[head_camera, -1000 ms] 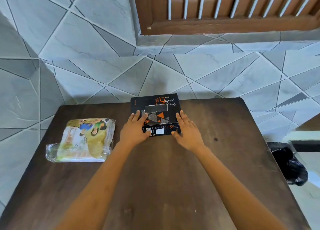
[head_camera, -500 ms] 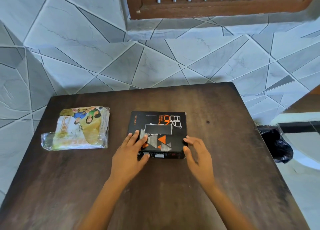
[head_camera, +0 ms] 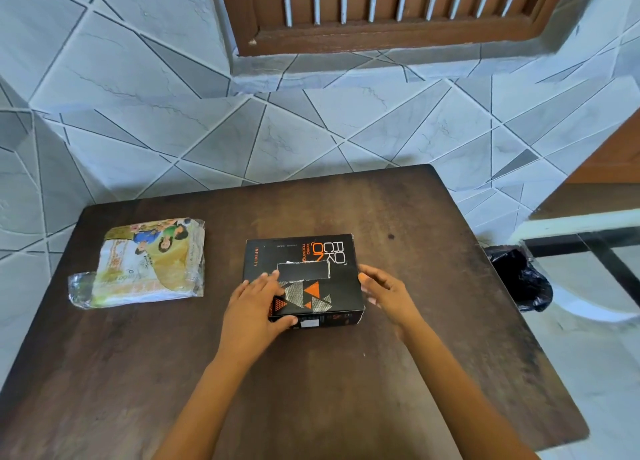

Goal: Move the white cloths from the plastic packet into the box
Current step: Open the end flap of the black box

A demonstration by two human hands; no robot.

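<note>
A closed black box (head_camera: 313, 251) with orange print lies flat in the middle of the dark wooden table (head_camera: 311, 390). My left hand (head_camera: 252, 307) rests on its near left corner, fingers on the lid and thumb on the front face. My right hand (head_camera: 388, 293) is at the box's right side with fingers spread, fingertips at the edge; I cannot tell if they touch. The plastic packet (head_camera: 149, 265), clear with a colourful printed label, lies flat to the left of the box, apart from both hands. The white cloths inside show only as pale folds.
A tiled wall (head_camera: 242, 130) rises right behind the table's far edge, with a brown wooden window frame (head_camera: 381, 36) above. A black plastic bag (head_camera: 519, 279) sits on the floor off the table's right edge.
The box has slid from the table's far edge towards me. My right hand has moved from the box's near edge to its right side. The packet has not moved.
</note>
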